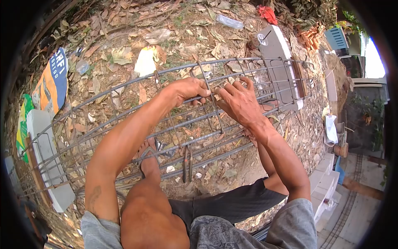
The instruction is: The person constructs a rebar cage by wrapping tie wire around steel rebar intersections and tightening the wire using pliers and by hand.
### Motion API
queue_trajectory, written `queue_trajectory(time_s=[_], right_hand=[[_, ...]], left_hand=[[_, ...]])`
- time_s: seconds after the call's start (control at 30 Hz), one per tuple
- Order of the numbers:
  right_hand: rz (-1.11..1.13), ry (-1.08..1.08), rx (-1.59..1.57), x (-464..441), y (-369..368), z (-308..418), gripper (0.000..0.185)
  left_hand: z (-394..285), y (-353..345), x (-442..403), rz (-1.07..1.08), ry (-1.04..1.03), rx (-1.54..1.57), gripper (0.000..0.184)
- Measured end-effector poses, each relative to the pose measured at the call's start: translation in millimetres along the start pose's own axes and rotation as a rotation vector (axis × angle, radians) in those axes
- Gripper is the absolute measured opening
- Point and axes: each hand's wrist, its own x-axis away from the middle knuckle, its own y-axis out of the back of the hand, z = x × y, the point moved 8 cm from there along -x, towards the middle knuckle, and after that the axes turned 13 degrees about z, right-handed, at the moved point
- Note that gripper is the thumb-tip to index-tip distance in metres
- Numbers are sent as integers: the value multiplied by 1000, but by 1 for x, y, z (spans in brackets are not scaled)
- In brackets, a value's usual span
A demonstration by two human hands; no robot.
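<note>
A long cage of steel reinforcing bars crosses the view in front of me. My left hand (pixel 190 91) is closed, thumb and fingers pinched together beside a square stirrup (pixel 217 113) at the cage's middle. Whatever lies between those fingertips is too small to make out. On the other side of that stirrup is my right hand (pixel 239 101), its thumb and index finger drawn in at the same joint and its other fingers raised. Its grip is partly hidden. A pair of pincers (pixel 190 166) hangs by the near bars, handles downward.
Grey blocks with wood strips support the cage at left (pixel 46 153) and right (pixel 278 45). My sandalled foot (pixel 149 151) is beneath the bars. Dry leaves and litter cover the ground, with an orange and blue sack (pixel 54 85) at left. Pale blocks (pixel 325 182) are stacked at right.
</note>
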Motion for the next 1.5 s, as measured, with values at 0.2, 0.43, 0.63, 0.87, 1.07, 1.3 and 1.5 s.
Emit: queue_trajectory(time_s=[0.2,0.43,0.63,0.87,1.07,1.3,1.5], right_hand=[[94,-82,-132,-10,-8,-12,25],[383,-344,-690,-30,-20,-33,28],[377,-155,-177,-46,9,-21,21],[408,-181,-15,-54,30,4,17],[227,-355,-254,-16,-22,48,25],[187,-462,-389,11,-47,64,46],[-103,-567,-1138,22,-51,48,40]], left_hand=[[-3,-4,7,-12,-52,-1,29],[-9,-15,9,-135,40,-208,59],[-11,-10,8,-199,-4,-288,53],[-9,-11,4,-138,-50,-207,56],[-5,-5,4,-199,-4,-219,66],[-2,-8,13,-131,-26,-124,63],[6,-6,6,-73,-77,-65,44]])
